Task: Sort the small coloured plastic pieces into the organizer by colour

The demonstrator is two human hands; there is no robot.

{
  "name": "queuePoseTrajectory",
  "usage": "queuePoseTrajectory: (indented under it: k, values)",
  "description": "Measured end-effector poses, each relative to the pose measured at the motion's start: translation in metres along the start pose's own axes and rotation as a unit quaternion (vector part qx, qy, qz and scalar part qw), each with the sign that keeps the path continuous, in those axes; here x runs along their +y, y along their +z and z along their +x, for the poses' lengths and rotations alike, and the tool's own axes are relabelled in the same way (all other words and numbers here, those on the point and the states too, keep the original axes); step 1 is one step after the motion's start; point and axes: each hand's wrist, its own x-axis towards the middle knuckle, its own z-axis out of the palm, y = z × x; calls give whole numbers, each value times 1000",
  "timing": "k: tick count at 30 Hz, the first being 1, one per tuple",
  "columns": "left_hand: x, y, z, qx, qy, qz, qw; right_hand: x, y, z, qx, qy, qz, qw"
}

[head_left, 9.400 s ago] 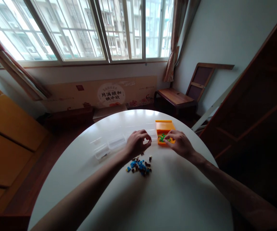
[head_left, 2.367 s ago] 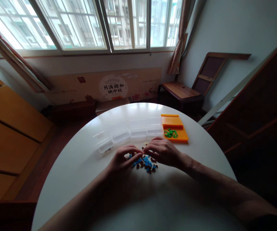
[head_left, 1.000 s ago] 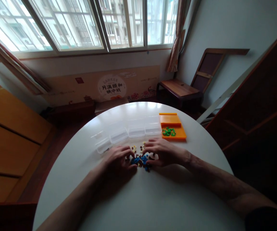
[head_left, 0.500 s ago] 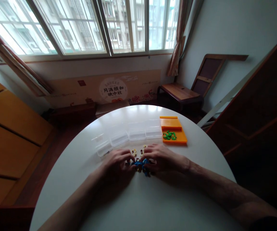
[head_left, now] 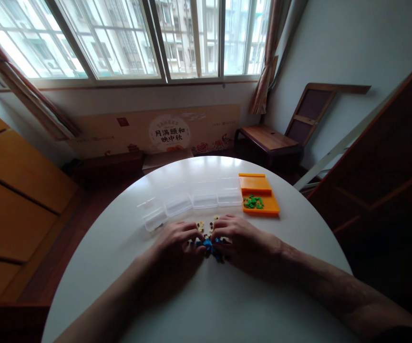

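Across the round white table, a row of clear boxes is flanked by an orange tray; nearer, blue, brown and yellowish pieces are clustered.

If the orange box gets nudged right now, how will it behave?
The orange box will probably slide rather than tip: it lies low and flat on a smooth-looking table. Its straight edges suggest it's fairly stiff. The green pieces lie loose inside, so they'd likely shift.
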Motion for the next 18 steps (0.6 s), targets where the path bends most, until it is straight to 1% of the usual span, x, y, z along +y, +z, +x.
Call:
queuePoseTrajectory:
  k: [2, 4, 7, 9, 11, 13, 16, 18]
  values:
    - [1, 0, 1, -1, -2, -5, 1000, 1, 1, 1, 29, 2, 6, 1000]
    - [2, -1, 2, -11, -6, -11, 1000, 4, 0, 1, 84, 22, 6, 996]
    - [4, -2, 5, -20, -17, -18, 999, 12, -5, 0, 188, 87, 3, 978]
    - [6, -3, 5, -19, -23, -27, 999, 21, -9, -2, 235, 136, -3, 962]
    - [6, -4, 5, -20, -29, -42, 999, 30, -12, -4, 261, 175, -16, 949]
    - [6, -4, 4, -23, -38, -56, 997, 38, -14, -6, 274, 201, -27, 940]
    - [5, -4, 4, -21, -52, -67, 996, 45, -13, -7, 289, 225, -35, 930]
    - [5, -4, 4, -20, -55, -69, 996, 46, -12, -7, 285, 238, -41, 928]
